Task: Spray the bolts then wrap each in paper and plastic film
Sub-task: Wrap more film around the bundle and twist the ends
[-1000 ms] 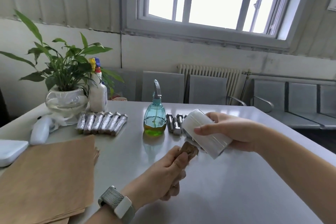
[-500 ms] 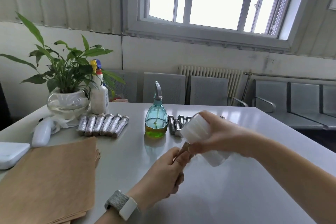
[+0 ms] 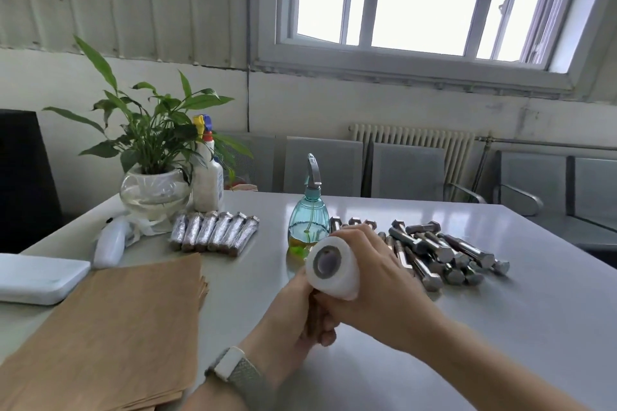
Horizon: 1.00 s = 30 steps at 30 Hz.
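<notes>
The paper-wrapped bolt (image 3: 312,317) sits almost hidden in the left hand (image 3: 293,314), whose fingers curl round it, directly under the roll of plastic film (image 3: 332,269) that the right hand (image 3: 374,280) clasps from above. Beyond the right hand lies the pile of bare bolts (image 3: 434,253); past the left, six finished wraps (image 3: 215,235) (the paper stack (image 3: 110,334) nearer). Likely risk: slack film bunches, or the paper unrolls if the left grip loosens
</notes>
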### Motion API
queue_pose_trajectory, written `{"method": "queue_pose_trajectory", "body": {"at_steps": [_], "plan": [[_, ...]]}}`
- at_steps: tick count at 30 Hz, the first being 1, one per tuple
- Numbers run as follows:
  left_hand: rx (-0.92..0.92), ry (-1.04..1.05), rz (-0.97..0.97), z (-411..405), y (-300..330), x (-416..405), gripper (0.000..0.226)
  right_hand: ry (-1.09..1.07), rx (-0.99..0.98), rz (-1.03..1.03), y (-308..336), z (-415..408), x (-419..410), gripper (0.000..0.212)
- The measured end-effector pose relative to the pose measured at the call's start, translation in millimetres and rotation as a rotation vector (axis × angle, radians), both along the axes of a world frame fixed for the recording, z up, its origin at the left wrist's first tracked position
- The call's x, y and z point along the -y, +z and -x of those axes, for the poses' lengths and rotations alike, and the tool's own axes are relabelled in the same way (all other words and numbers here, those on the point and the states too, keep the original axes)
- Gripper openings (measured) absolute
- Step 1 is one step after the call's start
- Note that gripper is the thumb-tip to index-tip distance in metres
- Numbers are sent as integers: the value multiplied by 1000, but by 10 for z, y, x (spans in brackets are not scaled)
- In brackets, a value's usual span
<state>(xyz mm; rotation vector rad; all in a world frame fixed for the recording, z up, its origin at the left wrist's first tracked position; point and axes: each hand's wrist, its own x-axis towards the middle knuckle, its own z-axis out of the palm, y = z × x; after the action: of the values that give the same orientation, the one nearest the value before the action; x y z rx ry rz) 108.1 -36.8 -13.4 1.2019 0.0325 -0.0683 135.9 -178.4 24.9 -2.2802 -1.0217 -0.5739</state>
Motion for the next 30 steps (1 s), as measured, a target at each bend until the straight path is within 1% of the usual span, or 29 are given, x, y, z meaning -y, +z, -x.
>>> {"method": "queue_pose_trajectory", "body": {"at_steps": [2, 4, 5, 7, 9, 10, 13, 14, 18, 20, 22, 25, 27, 30], "plan": [[30, 15, 70, -32, -2, -11, 48, 8, 68, -35, -57, -49, 4, 68], [58, 46, 130, -56, -15, -16, 45, 16, 218, -68, -133, -85, 10, 74], [63, 52, 169, -60, -16, -23, 48, 18, 308, -75, -179, -103, 8, 76], [41, 25, 240, -88, -23, -26, 65, 18, 439, -96, -286, -139, -2, 76], [8, 23, 254, -89, -30, -18, 81, 26, 496, -108, -375, -169, -12, 70], [-3, 29, 241, -83, -31, -16, 81, 33, 509, -98, -412, -175, -17, 67], [4, 11, 191, -106, -49, -45, 55, 38, 524, -32, -513, -163, -39, 62], [-13, 3, 205, -111, -52, -58, 52, 33, 523, -16, -540, -154, -50, 61], [-146, 6, 334, -82, -21, -70, 62, 32, 538, -18, -597, -125, -73, 43], [-200, 20, 429, -62, 9, -55, 71, 41, 537, -20, -613, -123, -74, 38], [-219, 57, 495, -53, 26, -34, 76, 47, 521, -47, -631, -122, -85, 37], [-229, 157, 480, -67, 8, -27, 81, 60, 488, -77, -638, -115, -110, 38], [-233, 178, 454, -80, -21, -46, 84, 86, 484, -57, -630, -112, -106, 40], [-248, 208, 495, -103, -29, -73, 86, 115, 503, -14, -623, -120, -71, 42]]}}
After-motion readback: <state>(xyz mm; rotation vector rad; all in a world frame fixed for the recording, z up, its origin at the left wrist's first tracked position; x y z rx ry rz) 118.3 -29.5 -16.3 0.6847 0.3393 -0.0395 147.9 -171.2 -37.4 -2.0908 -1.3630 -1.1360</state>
